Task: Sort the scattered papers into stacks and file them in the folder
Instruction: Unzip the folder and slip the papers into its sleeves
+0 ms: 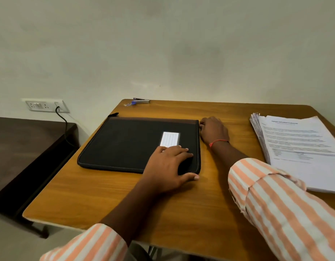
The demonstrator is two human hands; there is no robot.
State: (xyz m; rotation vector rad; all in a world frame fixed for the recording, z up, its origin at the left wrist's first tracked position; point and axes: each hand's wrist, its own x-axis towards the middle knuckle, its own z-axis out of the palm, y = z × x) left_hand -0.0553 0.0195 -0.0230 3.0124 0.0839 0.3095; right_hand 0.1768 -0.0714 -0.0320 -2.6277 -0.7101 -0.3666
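1. Opening the flat black fabric zip folder [134, 144] looks to be the step in hand. It lies closed on the brown wooden desk [125, 194], under the left grip [168, 162] and touching the fingertips of the right grip [213, 131].
2. The left grip lies flat on the cover, fingers straight and a little apart, thumb along the folder's near edge. The white lined label card [170, 138] is just beyond its fingertips. It should press down there so the folder does not slide when the zip is pulled.
3. The right grip sits at the folder's far right corner with its fingers curled toward the edge. Whether they pinch a zip pull I cannot tell. The pull needs a firm pinch before any drawing starts.
4. The pull should run low and in line with the edge, slower at the rounded corners, where a zip probably snags.
5. The thick stack of printed white papers [298, 147] lies to the right of the right grip, well apart from the folder, its far edges fanned. That gap is best kept open for the cover.
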